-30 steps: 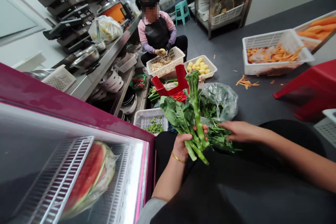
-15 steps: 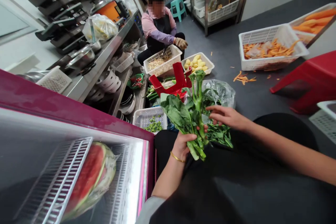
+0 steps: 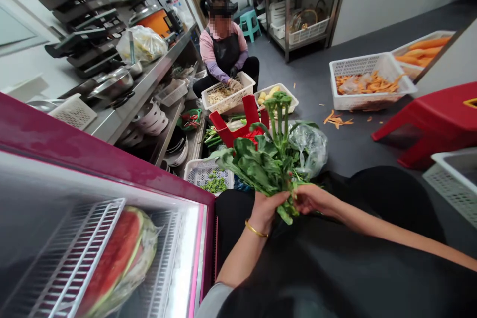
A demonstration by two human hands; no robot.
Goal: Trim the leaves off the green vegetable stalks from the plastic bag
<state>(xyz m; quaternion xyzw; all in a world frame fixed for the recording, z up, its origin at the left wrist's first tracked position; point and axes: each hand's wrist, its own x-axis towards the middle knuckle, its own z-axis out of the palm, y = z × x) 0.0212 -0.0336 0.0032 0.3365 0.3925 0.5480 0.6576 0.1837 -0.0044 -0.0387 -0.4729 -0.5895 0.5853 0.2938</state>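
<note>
My left hand [image 3: 269,208], with a gold bangle at the wrist, is wrapped round the lower stems of a bunch of leafy green vegetables [image 3: 261,161]. The bunch stands nearly upright, its budded tops above and cut stem ends below the hand. My right hand [image 3: 312,198] touches the stems from the right, its fingers curled in; whatever those fingers pinch is too small to make out. Behind the bunch sit a clear plastic bag [image 3: 311,146] and an upturned red stool [image 3: 227,131].
An open fridge with a wrapped watermelon [image 3: 115,253] fills the lower left. A person [image 3: 223,44] crouches ahead beside a white basket [image 3: 233,104]. Baskets of peelings [image 3: 367,104] and carrots, and a red stool [image 3: 436,114], stand at the right. A small basket [image 3: 194,171] holds green pieces.
My right hand has moved down and left to the stems, its fingers now curled. The bunch's leaves are spread wider. The person ahead has lowered a gloved hand into the basket.
</note>
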